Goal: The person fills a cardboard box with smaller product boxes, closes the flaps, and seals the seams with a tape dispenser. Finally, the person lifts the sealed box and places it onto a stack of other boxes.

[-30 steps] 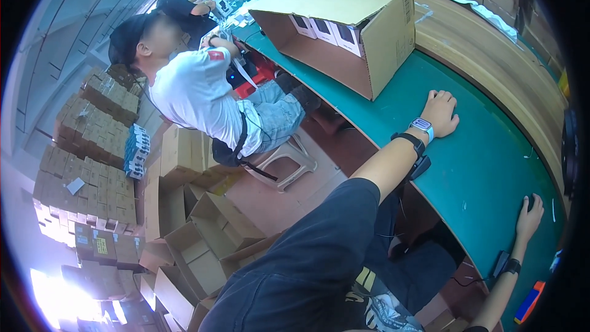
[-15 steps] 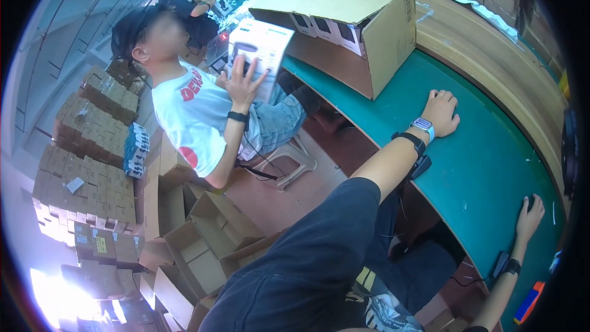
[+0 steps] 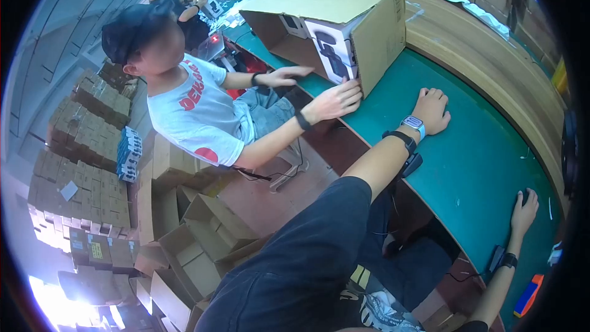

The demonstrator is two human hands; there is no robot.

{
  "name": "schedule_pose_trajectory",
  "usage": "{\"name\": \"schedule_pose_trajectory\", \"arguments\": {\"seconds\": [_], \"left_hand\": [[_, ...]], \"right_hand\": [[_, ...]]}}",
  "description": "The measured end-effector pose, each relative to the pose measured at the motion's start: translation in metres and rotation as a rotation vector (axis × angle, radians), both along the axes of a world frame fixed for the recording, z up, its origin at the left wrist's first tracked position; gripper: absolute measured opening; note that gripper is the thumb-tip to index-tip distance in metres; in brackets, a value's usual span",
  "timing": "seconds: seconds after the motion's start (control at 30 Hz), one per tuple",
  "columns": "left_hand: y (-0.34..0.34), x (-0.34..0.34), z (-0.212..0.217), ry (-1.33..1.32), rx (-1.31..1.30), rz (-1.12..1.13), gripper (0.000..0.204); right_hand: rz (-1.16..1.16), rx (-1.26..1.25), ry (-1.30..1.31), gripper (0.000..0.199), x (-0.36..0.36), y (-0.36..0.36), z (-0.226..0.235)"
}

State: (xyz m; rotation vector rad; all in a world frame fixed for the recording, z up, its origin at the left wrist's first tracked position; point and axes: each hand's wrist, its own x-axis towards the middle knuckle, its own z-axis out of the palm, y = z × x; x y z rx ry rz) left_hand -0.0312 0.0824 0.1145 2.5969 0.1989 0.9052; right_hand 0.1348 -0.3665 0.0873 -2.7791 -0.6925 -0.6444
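My left hand (image 3: 431,112) lies palm down on the green table mat (image 3: 461,154), fingers loosely bent and apart, holding nothing. A watch with a pale band and a black strap are on that wrist. Farther right, my right hand (image 3: 525,210) rests on the mat near its far edge, fingers apart; a dark patch between them is too small to make out. Beyond my left hand, a large cardboard carton (image 3: 384,40) lies on its side, its opening toward a co-worker. That person's hand (image 3: 337,99) touches a white printed box (image 3: 332,52) at the opening.
An orange and blue object (image 3: 528,296) lies on the mat near my right forearm. A wooden ledge (image 3: 467,49) borders the table. Open cartons (image 3: 196,258) stand on the floor at left, with stacked cartons (image 3: 80,184) behind. Another person (image 3: 178,6) works farther back.
The co-worker has moved the white box from in front of their chest rightward into the carton's opening. My hands have stayed in place on the mat; the view has shifted slightly.
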Motion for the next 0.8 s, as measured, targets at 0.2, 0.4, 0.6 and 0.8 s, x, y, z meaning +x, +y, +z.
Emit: {"name": "schedule_pose_trajectory", "arguments": {"seconds": [0.2,0.4,0.6,0.8], "left_hand": [[0.008,-0.015,0.004,-0.032,0.029,0.023,0.024],[-0.012,-0.088,0.029,-0.748,-0.315,0.306,0.017],[0.127,-0.142,0.052,-0.823,-0.684,0.517,0.045],[0.206,-0.151,0.059,-0.235,-0.812,0.107,0.078]], "right_hand": [[0.02,0.063,0.035,0.034,-0.018,0.024,0.016],[-0.045,0.053,0.005,0.033,-0.024,0.011,0.02],[-0.046,0.073,0.022,0.031,-0.027,0.018,0.031],[-0.029,0.08,0.024,0.031,-0.029,0.032,0.029]]}}
